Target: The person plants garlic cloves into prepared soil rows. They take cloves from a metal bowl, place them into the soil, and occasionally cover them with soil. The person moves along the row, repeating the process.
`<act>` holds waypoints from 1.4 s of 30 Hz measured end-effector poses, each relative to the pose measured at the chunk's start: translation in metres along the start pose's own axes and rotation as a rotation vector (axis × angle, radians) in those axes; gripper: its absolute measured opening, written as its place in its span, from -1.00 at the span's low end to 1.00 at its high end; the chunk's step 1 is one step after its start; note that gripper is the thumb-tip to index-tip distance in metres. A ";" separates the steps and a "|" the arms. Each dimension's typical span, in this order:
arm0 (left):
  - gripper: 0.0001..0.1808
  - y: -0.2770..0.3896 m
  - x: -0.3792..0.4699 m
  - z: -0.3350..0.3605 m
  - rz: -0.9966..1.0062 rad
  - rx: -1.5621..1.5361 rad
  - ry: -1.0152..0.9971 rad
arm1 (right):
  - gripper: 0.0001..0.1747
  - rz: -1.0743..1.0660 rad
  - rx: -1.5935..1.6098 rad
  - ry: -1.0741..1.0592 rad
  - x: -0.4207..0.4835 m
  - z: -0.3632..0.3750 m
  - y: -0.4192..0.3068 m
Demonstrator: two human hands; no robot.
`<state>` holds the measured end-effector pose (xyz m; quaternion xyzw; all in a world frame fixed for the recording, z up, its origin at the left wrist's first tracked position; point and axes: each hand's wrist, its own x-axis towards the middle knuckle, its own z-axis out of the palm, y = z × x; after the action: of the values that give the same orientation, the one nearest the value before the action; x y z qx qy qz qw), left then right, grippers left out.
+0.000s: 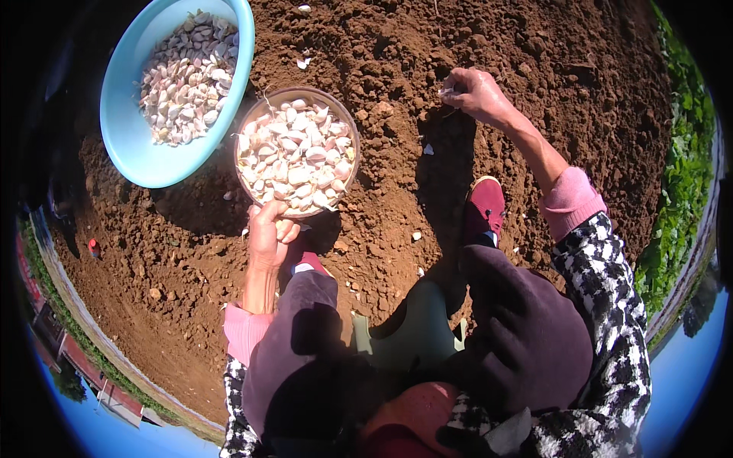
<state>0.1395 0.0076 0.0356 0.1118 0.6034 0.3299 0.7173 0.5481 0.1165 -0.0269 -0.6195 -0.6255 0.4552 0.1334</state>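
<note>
My left hand [269, 236] grips the near rim of a round bowl [354, 134], its thumb over the edge. Garlic cloves [303, 151] with pale pinkish skins fill that bowl almost to the top. Further right and forward, my right hand [476, 96] is held over the tilled brown soil [395, 172], with thumb and fingers pinched around a small pale piece, apparently a garlic clove [448, 91]. Most of that piece is hidden by the fingers. A shadow falls on the ground just below this hand.
A larger light-blue plastic basin [172, 172] at upper left holds more garlic cloves [186, 86]. Loose cloves [416, 236] lie scattered on the soil. My maroon shoes [485, 209] flank a green plastic stool [415, 332]. Green leafy plants [676, 212] line the right side.
</note>
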 end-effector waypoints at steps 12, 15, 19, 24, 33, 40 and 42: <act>-0.94 0.009 0.025 0.037 -0.029 -0.011 -0.097 | -0.92 -0.254 -0.652 0.135 0.026 0.052 -0.009; -0.91 0.009 0.030 0.035 -0.056 0.025 -0.134 | -0.92 -0.252 -0.674 0.117 0.028 0.055 -0.011; -0.91 0.008 0.033 0.036 -0.067 -0.001 -0.135 | -0.89 -0.216 -0.706 0.137 0.035 0.061 -0.013; -0.91 0.006 0.034 0.044 -0.053 -0.007 -0.093 | -0.84 -0.092 -0.689 0.103 0.041 0.052 -0.025; -0.89 0.000 0.023 0.048 -0.024 0.051 -0.087 | -0.88 -0.572 -0.010 0.029 -0.016 0.048 -0.109; -0.93 -0.003 0.020 0.060 -0.043 0.096 -0.124 | -0.81 -0.524 -0.315 0.024 -0.034 0.076 -0.113; -0.94 -0.004 0.020 0.062 -0.044 0.097 -0.148 | -0.85 -0.497 -0.262 0.004 -0.034 0.073 -0.110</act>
<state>0.1998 0.0316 0.0323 0.1569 0.5664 0.2753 0.7608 0.4294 0.0766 0.0276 -0.4600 -0.8114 0.3224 0.1611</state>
